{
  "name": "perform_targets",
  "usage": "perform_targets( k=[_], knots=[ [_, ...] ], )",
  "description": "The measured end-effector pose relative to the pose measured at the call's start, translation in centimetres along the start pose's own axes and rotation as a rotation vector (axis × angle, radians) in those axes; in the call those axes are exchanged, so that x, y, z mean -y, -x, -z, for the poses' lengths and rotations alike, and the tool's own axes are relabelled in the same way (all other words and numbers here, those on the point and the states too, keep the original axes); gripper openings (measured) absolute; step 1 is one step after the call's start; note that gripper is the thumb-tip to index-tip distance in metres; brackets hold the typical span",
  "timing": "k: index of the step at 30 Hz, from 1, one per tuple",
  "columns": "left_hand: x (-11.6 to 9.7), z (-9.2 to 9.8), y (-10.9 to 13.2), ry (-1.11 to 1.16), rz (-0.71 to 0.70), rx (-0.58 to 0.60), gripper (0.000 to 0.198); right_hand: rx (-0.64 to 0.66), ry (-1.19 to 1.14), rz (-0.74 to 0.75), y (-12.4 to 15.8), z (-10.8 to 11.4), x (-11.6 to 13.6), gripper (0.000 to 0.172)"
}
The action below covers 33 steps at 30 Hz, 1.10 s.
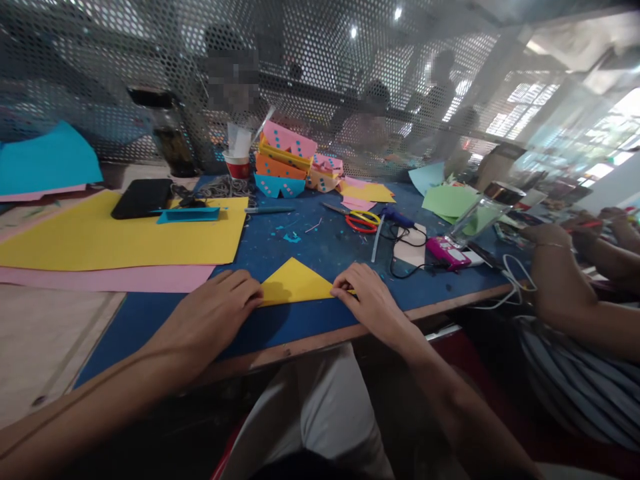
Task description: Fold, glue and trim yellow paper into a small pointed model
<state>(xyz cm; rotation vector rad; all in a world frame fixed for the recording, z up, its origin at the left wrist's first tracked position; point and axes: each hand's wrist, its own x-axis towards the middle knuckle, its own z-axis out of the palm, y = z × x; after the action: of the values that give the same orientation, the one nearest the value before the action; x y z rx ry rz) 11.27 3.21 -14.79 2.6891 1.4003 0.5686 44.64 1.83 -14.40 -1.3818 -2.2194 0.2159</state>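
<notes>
A yellow paper triangle (295,283) lies near the front edge of the blue tabletop (320,243), its tallest point facing away from the person, between the two hands. The left hand (227,300) has thumb and fingers together on its left corner, and the right hand (363,290) pinches the right corner between thumb and fingertips. To the left, a large yellow sheet (200,247) overlaps a pink sheet (110,280) and bears a black phone (143,198) and a folded blue strip (193,215). Beyond the triangle, scissors (361,225) with red and yellow handles lie near a blue glue gun (399,217), and folded paper shapes (280,188) are stacked beside a paper cup (237,167). A magenta device (447,253) rests farther right, near another person's arm (560,287); the figures behind the perforated screen (310,80) seem to be people, though they are blurred
</notes>
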Motion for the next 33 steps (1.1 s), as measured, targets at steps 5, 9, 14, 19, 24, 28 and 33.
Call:
perform_targets(
  k=[5, 9, 14, 19, 24, 28, 33],
  knots=[
    [-0.6, -0.4, 0.9, -0.160, -0.130, -0.063, 0.038, 0.001, 0.006, -0.009, 0.1, 0.1, 0.2, 0.011],
    [-1.1, -0.7, 1.7, -0.175, -0.154, -0.078, 0.043, -0.016, 0.023, -0.004, 0.1, -0.2, 0.1, 0.010],
    [-2.3, -1.2, 2.8, -0.221, -0.178, -0.073, 0.037, -0.026, 0.034, 0.012, 0.1, -0.4, -0.2, 0.012],
    [-3.7, -1.4, 3.8, -0.187, -0.143, -0.122, 0.046, -0.041, 0.027, 0.004, 0.2, -0.4, 0.0, 0.013],
    [-4.9, -1.4, 3.6, -0.234, -0.184, -0.189, 0.058, -0.041, 0.022, -0.007, 0.2, -0.6, 0.0, 0.012],
    [-5.8, -1.7, 3.2, -0.274, -0.218, -0.245, 0.068, -0.061, 0.076, 0.026, 0.3, -0.3, 0.1, 0.011],
    [-6.3, -2.0, 3.2, -0.314, -0.224, -0.253, 0.080, -0.228, 0.226, 0.175, 1.3, -0.7, 2.9, 0.018]
  ],
)
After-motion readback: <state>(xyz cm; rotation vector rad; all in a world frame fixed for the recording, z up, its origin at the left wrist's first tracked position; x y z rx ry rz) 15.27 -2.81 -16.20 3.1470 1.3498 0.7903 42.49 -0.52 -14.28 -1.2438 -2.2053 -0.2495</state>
